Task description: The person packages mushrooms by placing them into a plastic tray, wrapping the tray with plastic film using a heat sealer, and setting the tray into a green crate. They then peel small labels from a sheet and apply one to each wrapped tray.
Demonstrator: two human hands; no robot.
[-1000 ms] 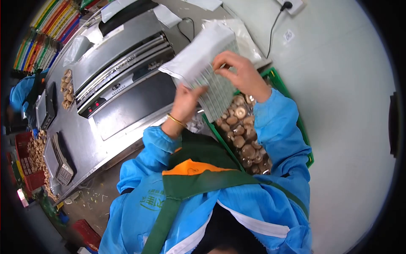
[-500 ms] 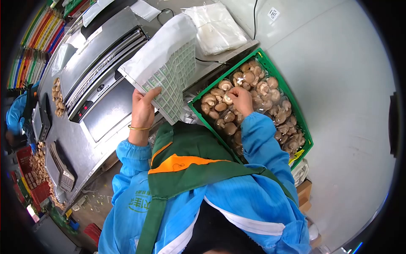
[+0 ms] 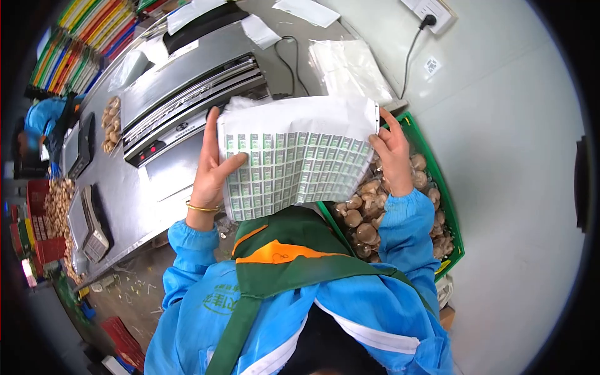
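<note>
Stretched between my two hands is a sheet of labels (image 3: 294,165), white at the top with rows of small green-and-grey stickers below. My left hand (image 3: 212,165) grips its left edge, thumb on the front. At the upper right corner my right hand (image 3: 392,153) pinches the sheet between thumb and fingers. Behind and below it stands a green crate (image 3: 451,215) holding bagged mushrooms (image 3: 365,232). The sheet hides the crate's far left part.
A sealing machine (image 3: 194,115) lies on the metal table (image 3: 140,215) to the left, with scales (image 3: 90,228) nearby. Plastic bags (image 3: 350,65) rest at the back. Loose mushrooms (image 3: 56,203) and a person in blue (image 3: 47,119) are at far left.
My right hand has left the mushrooms in the crate and taken hold of the sheet's right side. The sheet has swung to the right and now spreads wide, facing me.
</note>
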